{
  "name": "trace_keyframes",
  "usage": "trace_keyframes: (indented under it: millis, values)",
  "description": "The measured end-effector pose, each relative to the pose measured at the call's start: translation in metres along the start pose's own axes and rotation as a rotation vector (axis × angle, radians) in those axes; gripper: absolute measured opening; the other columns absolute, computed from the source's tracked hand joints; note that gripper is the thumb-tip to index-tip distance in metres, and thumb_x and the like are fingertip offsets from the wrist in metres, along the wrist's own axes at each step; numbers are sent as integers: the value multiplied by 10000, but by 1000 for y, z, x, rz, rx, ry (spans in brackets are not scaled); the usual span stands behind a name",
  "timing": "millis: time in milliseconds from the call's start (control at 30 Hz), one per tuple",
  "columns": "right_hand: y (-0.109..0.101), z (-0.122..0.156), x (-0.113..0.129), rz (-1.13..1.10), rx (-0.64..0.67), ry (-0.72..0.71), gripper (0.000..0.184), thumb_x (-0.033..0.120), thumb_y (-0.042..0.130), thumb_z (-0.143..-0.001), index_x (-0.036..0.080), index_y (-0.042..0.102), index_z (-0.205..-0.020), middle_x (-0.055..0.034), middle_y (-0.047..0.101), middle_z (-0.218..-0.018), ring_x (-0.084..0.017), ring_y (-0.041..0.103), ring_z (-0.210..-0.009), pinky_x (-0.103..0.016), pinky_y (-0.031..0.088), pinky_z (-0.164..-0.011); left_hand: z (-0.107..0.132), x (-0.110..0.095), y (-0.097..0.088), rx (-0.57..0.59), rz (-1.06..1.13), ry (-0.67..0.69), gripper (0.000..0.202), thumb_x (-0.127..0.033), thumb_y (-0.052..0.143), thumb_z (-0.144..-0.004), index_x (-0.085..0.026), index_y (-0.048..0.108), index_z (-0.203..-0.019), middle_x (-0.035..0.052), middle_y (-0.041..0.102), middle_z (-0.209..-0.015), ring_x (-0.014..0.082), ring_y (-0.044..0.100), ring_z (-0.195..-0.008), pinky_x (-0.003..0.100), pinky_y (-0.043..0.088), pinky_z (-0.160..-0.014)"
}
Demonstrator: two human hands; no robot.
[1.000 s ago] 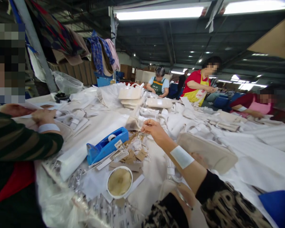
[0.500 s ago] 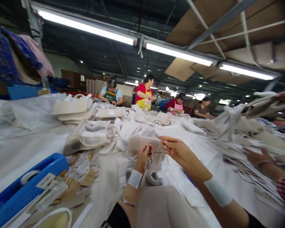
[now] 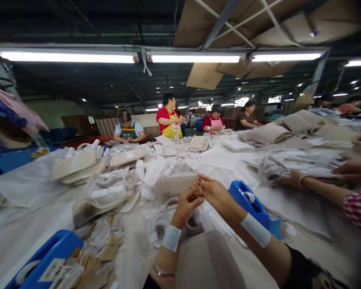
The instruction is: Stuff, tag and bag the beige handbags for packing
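My left hand [image 3: 186, 207] and my right hand [image 3: 212, 193] meet above the middle of the table. Both are closed in a pinch on a thin pale string [image 3: 201, 186], a short length of which shows between the fingers. Just behind them lies a beige padded fabric piece [image 3: 171, 188]. Under my wrists are white coiled straps or cords [image 3: 193, 225], partly hidden. Closest to me, a larger grey-beige padded piece [image 3: 204, 261] lies below my forearms. The string's ends are too fine to follow.
A blue tape dispenser [image 3: 252, 205] stands right of my right forearm, another blue dispenser [image 3: 48, 257] at the front left beside brown paper tags [image 3: 111, 249]. Beige pieces [image 3: 75, 166] are stacked at left. A neighbour's hand [image 3: 293, 179] works at right; several people sit or stand opposite.
The view has levelled and turned right, bringing the right-hand dispenser into sight. My hands have come closer together on the string. The neighbour has lowered the raised fabric pieces.
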State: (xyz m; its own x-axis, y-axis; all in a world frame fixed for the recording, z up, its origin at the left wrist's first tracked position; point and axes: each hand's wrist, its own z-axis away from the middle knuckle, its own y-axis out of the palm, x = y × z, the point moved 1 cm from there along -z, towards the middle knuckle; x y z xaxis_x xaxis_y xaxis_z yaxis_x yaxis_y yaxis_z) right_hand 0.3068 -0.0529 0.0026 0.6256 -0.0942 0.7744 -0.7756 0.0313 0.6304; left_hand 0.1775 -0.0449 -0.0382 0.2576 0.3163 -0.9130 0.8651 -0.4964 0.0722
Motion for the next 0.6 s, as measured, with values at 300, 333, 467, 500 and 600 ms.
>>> trace_keyframes:
  millis: [300, 333, 467, 500, 600]
  values:
    - [-19, 6, 7, 192, -61, -95, 344, 117, 753, -542, 151, 680, -876, -18, 662, -814, -163, 606, -789, -303, 475, -798, -1, -10, -9, -121, 263, -17, 225, -339, 669, -817, -157, 569, -729, 4, 599, -742, 87, 494, -629, 214, 393, -598]
    - [-23, 9, 7, 229, -57, -84, 365, 107, 752, -526, 139, 689, -885, -12, 655, -795, -159, 591, -767, -305, 461, -786, -1, -10, -10, -122, 293, -23, 232, -344, 675, -813, -161, 558, -730, -1, 593, -722, 86, 493, -622, 211, 392, -592]
    - [-35, 13, 2, 315, -13, -7, 548, 96, 736, -510, 153, 677, -1052, 21, 629, -806, -150, 555, -776, -301, 419, -767, -1, -10, -12, -83, 403, 0, 220, -349, 661, -837, -181, 537, -768, -19, 543, -641, 99, 498, -617, 204, 389, -574]
    - [-37, 14, -1, 319, 14, 23, 587, 103, 738, -517, 157, 660, -1097, 18, 630, -825, -152, 558, -796, -301, 415, -775, -1, -10, -13, -66, 432, 15, 209, -341, 657, -842, -184, 534, -778, -19, 537, -641, 102, 496, -615, 204, 388, -568]
    - [-40, 18, -12, 299, 136, 139, 659, 125, 748, -537, 144, 613, -1181, -16, 645, -891, -159, 578, -840, -302, 413, -797, 0, -11, -14, -32, 509, 41, 186, -320, 658, -845, -189, 531, -807, -21, 531, -668, 100, 480, -604, 206, 398, -564]
